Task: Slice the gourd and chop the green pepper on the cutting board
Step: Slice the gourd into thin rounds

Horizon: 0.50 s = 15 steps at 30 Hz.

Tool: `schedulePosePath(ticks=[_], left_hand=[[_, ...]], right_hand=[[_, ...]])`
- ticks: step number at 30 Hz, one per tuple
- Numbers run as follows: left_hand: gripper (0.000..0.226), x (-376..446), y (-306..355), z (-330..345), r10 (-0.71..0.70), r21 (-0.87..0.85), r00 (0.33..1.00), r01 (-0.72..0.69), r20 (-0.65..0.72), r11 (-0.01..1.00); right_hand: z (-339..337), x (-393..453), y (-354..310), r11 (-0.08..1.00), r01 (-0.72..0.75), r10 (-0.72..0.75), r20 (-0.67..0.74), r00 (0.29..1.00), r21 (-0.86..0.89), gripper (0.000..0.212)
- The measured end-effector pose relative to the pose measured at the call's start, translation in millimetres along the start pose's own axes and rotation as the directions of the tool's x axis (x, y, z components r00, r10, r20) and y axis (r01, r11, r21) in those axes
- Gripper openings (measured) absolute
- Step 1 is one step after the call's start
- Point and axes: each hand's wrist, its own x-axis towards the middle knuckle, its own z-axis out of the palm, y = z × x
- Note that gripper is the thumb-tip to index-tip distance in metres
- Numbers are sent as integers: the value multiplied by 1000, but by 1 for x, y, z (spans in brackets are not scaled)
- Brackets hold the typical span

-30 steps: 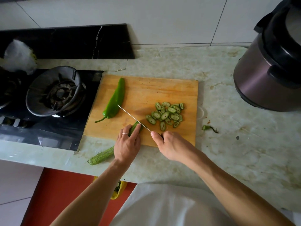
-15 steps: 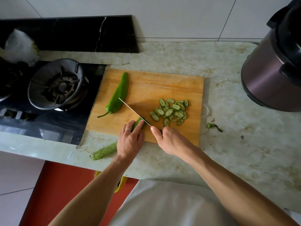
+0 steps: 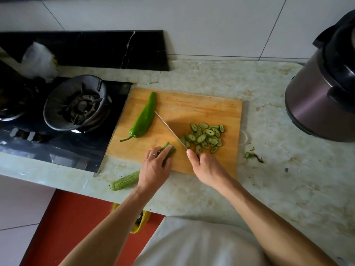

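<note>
Left hand (image 3: 155,166) w/ ring grips the long pale-green ridged gourd (image 3: 125,182), fingers curled over its cut end on the wooden rectangular cutting board (image 3: 201,108), the other end lying off the board on the marbled tabletop (image 3: 269,179); right hand (image 3: 206,167) curled round the handle of the thin steel knife (image 3: 170,129), blade just right of the cut end. Pile of green gourd slices (image 3: 205,137) on board right of blade; whole glossy green pepper (image 3: 145,118) at board's left, approx. touching the blade tip.

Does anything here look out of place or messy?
A little. A cut green scrap with a stem lies on the counter right of the cutting board, apart from the slice pile. The gourd hangs off the board's near edge onto the counter, and its end is near the counter's front edge.
</note>
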Motion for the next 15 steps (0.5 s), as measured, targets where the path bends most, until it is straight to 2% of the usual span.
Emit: schedulePosePath(ticks=[2,4,6,8,9,11,13,15], left_hand=[[38,3,3,-3,-20,-105,999,16,-36,994],[33,6,11,-9,-66,-225,988,34,-136,974],[26,14,23,-22,-51,-217,945,-22,-323,976],[21,27,35,-39,92,-119,898,-157,-430,980],[22,34,40,-47,176,-64,898,-220,-404,973],[29,50,48,-57,277,21,939,-278,-204,960],[34,64,51,-57,288,98,957,-288,14,953],[34,75,51,-52,292,118,945,-310,148,943]], right_hand=[[-7,-3,5,1000,1,-1,-14,1000,-9,63],[-14,-8,9,998,33,-34,-15,999,-45,57],[-23,-14,12,979,99,-109,-49,993,-176,53],[-30,-19,12,912,165,-221,-109,969,-376,53],[-33,-20,12,863,186,-277,-132,952,-469,55],[-39,-22,9,786,200,-343,-144,928,-585,58],[-42,-24,7,747,211,-366,-126,922,-630,59],[-43,-26,7,717,209,-376,-117,919,-664,59]])
